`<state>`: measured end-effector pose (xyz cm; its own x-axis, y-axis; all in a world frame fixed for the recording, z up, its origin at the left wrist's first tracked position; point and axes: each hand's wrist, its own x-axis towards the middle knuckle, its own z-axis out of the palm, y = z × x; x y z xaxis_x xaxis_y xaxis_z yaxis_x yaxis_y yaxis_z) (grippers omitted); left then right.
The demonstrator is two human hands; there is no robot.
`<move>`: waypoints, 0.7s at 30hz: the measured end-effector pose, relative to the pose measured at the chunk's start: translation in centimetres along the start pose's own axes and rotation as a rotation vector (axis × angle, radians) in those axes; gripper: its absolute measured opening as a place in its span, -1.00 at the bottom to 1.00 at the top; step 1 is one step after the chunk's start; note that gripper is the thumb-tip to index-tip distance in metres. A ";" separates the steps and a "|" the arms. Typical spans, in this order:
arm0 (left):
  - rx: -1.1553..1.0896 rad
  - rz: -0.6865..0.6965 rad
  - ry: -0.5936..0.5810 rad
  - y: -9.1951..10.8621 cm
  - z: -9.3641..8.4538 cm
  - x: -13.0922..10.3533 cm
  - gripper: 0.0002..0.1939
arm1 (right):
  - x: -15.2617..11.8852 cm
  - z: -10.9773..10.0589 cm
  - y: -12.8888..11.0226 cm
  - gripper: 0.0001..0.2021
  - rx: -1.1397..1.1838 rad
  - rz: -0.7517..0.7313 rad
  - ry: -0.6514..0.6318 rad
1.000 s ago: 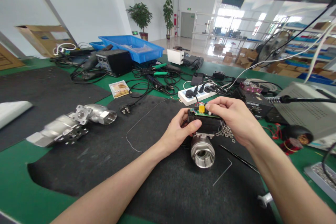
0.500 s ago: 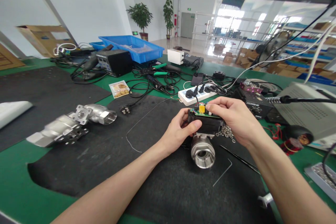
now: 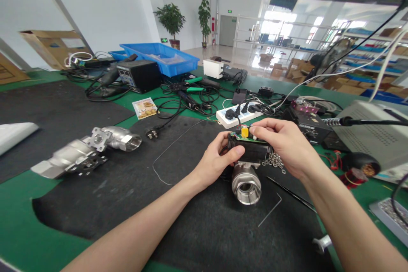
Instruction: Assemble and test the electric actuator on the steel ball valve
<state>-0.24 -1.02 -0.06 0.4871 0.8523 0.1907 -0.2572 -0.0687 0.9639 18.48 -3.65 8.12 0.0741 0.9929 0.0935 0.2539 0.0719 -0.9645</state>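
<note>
A black actuator housing [image 3: 253, 150] sits on top of a steel ball valve [image 3: 246, 185] on the black mat. My left hand [image 3: 219, 156] grips the housing's left side, its thumb across the front face. On top of the housing shows a green circuit board with a yellow component [image 3: 245, 132]. My right hand [image 3: 283, 142] is closed at the board's right part, thumb and fingertips together beside the yellow component; what they pinch is too small to make out. Small metal rings [image 3: 274, 161] lie behind and right of the valve, partly behind my right hand.
More steel valves [image 3: 72, 153] lie at the left. A hex key [image 3: 270, 210], a thin dark rod [image 3: 288, 191] and a wrench [image 3: 322, 243] are at the right. Behind stand a white power strip [image 3: 237, 115], cables, a blue bin [image 3: 165, 60] and a grey instrument [image 3: 372, 136].
</note>
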 end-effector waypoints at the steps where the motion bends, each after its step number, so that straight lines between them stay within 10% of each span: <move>1: -0.003 -0.002 0.000 0.0 0.0 0.0 -0.44 | 0.0 0.0 0.1 -0.76 -0.005 0.000 0.002; 21: 0.008 -0.006 0.012 0.1 0.0 -0.1 -0.42 | 0.1 0.3 0.1 -0.78 -0.030 0.004 0.044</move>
<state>-0.26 -1.09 0.05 0.4785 0.8589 0.1827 -0.2478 -0.0675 0.9665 18.27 -3.57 7.94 0.1171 0.9880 0.1006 0.2822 0.0640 -0.9572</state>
